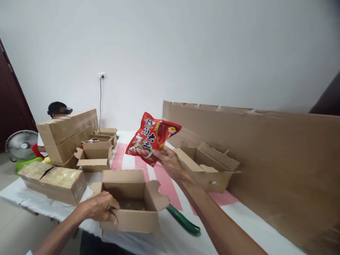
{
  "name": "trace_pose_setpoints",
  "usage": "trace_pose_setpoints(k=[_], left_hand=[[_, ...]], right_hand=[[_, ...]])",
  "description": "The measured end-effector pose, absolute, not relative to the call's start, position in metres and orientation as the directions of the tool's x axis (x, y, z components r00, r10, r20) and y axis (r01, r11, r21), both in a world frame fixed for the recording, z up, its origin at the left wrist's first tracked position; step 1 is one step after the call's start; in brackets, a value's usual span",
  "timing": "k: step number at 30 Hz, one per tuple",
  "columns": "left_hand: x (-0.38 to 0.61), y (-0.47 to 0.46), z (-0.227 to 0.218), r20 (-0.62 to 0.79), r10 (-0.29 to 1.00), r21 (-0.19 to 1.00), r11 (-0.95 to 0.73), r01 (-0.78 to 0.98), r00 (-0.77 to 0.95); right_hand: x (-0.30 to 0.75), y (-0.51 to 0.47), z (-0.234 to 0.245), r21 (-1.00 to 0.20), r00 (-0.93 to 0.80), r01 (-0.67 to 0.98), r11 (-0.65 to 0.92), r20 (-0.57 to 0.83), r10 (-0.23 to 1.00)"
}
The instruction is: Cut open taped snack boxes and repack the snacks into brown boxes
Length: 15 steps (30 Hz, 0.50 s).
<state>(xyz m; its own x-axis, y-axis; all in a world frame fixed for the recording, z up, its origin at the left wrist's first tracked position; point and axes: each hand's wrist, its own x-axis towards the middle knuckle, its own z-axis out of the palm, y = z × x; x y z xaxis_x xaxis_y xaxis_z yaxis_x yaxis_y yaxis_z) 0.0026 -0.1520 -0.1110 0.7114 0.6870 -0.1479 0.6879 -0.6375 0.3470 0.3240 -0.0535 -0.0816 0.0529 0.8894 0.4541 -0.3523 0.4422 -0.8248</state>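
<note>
My right hand point(170, 161) holds up a red printed food packet point(152, 140) by its lower right side, above the table. With its fingers hooked over the near left edge, my left hand point(105, 208) grips an open cardboard box point(135, 221) in front of me. The part of the box's inside that shows is bare brown cardboard; the left corner is hidden behind my hand. A dark green curved handle point(186, 221) pokes out from beside the box, its other end hidden.
Another open carton point(214, 177) stands at right against a tall cardboard sheet point(265, 152). Taped cartons point(57, 180) and open boxes point(95, 163) sit at left. Behind stacked cartons point(71, 127) is a person in a dark cap point(57, 109). A fan point(22, 145) stands far left.
</note>
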Motion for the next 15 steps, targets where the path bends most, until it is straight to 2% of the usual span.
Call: trace_pose_setpoints(k=[5,8,10,12,13,15], left_hand=[[0.000,-0.165,-0.111,-0.060,0.632,0.484,-0.659,0.576,0.773],[-0.005,-0.166,-0.089,0.052,0.729,0.584,-0.576,0.572,0.682],[-0.014,-0.156,-0.073,0.213,0.861,0.637,-0.480,0.603,0.461],[-0.028,-0.140,-0.067,0.349,0.927,0.694,-0.356,0.625,0.141],[-0.036,-0.131,-0.069,0.360,0.933,0.734,-0.289,0.615,0.008],[-0.050,-0.113,-0.086,0.270,0.954,0.825,-0.161,0.543,-0.128]], right_hand=[[0.329,-0.053,-0.103,-0.829,0.102,-0.350,0.437,0.430,0.897],[0.333,-0.049,-0.118,-0.833,0.138,-0.366,0.415,0.393,0.909],[0.337,-0.047,-0.127,-0.832,0.171,-0.370,0.414,0.377,0.910],[0.341,-0.048,-0.134,-0.823,0.203,-0.384,0.418,0.366,0.908],[0.343,-0.049,-0.137,-0.819,0.220,-0.390,0.421,0.361,0.906],[0.346,-0.051,-0.142,-0.815,0.245,-0.392,0.427,0.355,0.902]])
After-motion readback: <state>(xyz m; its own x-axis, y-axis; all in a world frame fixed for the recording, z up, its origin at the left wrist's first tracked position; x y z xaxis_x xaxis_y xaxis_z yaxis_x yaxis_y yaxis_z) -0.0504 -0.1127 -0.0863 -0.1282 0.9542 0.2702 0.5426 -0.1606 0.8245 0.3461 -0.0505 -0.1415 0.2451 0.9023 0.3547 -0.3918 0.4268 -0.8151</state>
